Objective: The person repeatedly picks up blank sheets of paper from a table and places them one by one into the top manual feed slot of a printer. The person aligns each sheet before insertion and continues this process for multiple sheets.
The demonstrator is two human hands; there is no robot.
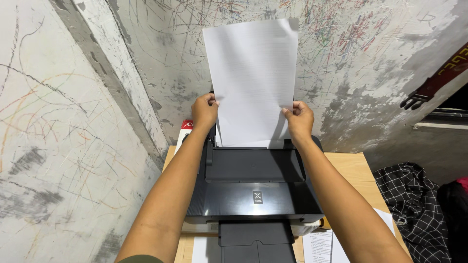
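Observation:
A black printer [253, 187] sits on a light wooden table [351, 168] against a scribbled wall. A stack of white paper [253, 73] stands upright in the printer's rear feed slot. My left hand [204, 111] pinches the paper's left edge near the slot. My right hand [298, 119] grips the right edge at about the same height. Both forearms reach over the printer's lid. The printer's output tray [256, 241] sticks out toward me at the bottom.
A red and white box [184, 130] stands behind the printer at the left. Printed sheets [321, 246] lie on the table by the tray. A checked black and white bag [419, 209] sits to the right, and a strap [434, 83] hangs on the wall.

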